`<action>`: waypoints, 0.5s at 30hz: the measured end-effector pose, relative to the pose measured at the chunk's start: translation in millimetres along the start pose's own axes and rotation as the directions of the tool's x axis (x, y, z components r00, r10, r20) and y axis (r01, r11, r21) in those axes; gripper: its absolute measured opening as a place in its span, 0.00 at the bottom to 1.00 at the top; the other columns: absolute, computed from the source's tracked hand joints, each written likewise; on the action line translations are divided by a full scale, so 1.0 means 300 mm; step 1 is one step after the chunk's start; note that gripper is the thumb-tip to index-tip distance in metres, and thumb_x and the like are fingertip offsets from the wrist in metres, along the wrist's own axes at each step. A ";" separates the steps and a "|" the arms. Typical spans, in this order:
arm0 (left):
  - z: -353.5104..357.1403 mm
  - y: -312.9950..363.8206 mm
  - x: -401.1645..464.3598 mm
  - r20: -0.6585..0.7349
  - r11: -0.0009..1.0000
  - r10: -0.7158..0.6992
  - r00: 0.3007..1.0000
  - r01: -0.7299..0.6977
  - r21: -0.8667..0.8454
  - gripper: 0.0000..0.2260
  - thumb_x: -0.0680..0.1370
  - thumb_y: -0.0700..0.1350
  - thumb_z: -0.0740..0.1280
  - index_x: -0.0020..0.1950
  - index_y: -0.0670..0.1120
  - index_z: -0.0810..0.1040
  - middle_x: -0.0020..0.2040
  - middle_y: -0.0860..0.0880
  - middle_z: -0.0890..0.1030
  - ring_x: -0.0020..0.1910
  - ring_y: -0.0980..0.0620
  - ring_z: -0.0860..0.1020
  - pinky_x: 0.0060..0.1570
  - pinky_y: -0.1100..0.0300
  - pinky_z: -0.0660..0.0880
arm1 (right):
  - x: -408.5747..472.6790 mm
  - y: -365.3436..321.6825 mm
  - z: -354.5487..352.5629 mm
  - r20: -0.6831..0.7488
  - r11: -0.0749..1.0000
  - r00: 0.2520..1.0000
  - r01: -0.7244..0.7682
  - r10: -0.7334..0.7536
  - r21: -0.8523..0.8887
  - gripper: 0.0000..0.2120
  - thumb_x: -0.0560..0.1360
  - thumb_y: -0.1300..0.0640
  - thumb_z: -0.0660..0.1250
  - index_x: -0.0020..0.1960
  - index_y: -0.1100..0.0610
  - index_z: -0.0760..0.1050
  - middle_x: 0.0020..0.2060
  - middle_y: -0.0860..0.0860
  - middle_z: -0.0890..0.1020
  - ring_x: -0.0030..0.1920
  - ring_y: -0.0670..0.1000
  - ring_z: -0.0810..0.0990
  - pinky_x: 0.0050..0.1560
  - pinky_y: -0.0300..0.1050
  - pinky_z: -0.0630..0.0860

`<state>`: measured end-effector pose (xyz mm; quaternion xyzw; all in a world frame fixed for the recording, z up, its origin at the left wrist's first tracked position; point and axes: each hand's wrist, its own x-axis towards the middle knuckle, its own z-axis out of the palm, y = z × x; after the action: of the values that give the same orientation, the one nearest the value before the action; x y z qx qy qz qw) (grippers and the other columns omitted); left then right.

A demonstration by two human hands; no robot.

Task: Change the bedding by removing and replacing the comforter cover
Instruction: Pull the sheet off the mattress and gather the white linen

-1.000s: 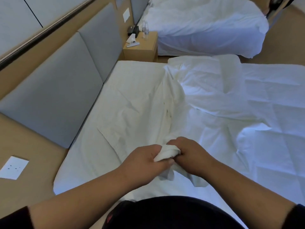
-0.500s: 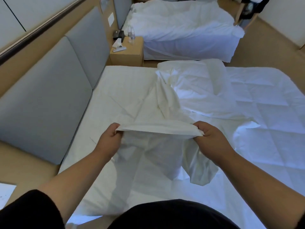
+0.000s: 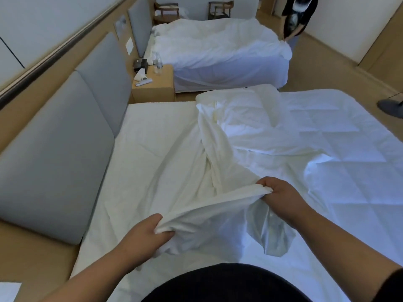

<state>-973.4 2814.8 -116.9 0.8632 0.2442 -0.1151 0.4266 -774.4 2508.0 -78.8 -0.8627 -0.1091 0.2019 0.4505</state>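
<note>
both hands grip the near edge of the white cover (image 3: 205,153), which lies rumpled across the middle of the bed (image 3: 139,131). left hand (image 3: 150,235) clenched on a bunched fold of the edge, low and close to the person's body; right hand (image 3: 281,195) clenched on the same edge further along, higher and further from the body. edge drawn taut between the two fists, slanting up from left to right. a loose flap of the cloth hangs below the right hand. beyond the fists the cover runs away in a twisted ridge to a heap at the far side of the bed. quilted comforter (image 3: 340,149) spread flat on the right part of the bed, partly under the cover. grey padded headboard (image 3: 65,136) along the left. wooden nightstand (image 3: 156,89) past the far side of the bed, with bottles and small items on its top surface. second bed (image 3: 222,53) behind it, white bedding in disarray; another person in dark clothes (image 3: 297,16) stands at its far corner.
</note>
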 end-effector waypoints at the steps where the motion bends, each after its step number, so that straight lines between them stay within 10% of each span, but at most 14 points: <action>1: 0.010 0.016 0.039 0.009 1.000 0.029 1.000 -0.029 0.005 0.15 0.67 0.65 0.64 0.43 0.56 0.74 0.41 0.53 0.81 0.37 0.57 0.79 0.40 0.58 0.75 | -0.004 0.019 -0.024 -0.009 0.999 1.000 -0.026 0.027 0.041 0.11 0.73 0.60 0.69 0.41 0.44 0.81 0.39 0.44 0.84 0.40 0.47 0.81 0.41 0.42 0.74; 7: 0.085 0.167 0.255 0.096 0.987 0.130 0.987 -0.138 0.082 0.13 0.68 0.65 0.60 0.40 0.58 0.76 0.39 0.60 0.80 0.38 0.63 0.78 0.39 0.63 0.71 | -0.027 0.197 -0.222 0.004 0.946 0.978 -0.203 0.208 0.253 0.25 0.63 0.61 0.66 0.54 0.40 0.82 0.50 0.42 0.84 0.48 0.49 0.84 0.49 0.47 0.81; 11: 0.166 0.275 0.416 0.110 0.989 0.082 0.991 -0.095 0.116 0.14 0.68 0.61 0.63 0.40 0.50 0.75 0.37 0.52 0.79 0.39 0.54 0.78 0.40 0.57 0.72 | 0.005 0.376 -0.352 -0.126 0.831 0.913 -0.288 0.389 0.476 0.09 0.77 0.56 0.69 0.50 0.45 0.85 0.49 0.47 0.86 0.47 0.48 0.85 0.46 0.44 0.78; 15: 0.303 0.396 0.606 0.179 0.975 0.017 0.984 -0.055 0.213 0.11 0.75 0.55 0.67 0.43 0.48 0.75 0.40 0.49 0.80 0.40 0.50 0.79 0.39 0.57 0.71 | 0.134 0.592 -0.467 -0.325 0.838 0.783 -0.424 0.530 0.343 0.05 0.77 0.50 0.67 0.47 0.48 0.82 0.47 0.51 0.84 0.46 0.53 0.82 0.50 0.51 0.78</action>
<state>-755.4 2740.3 -165.5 0.8954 0.1756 -0.2092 0.3517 -674.7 2318.8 -162.9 -0.8202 0.2372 0.1379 0.5020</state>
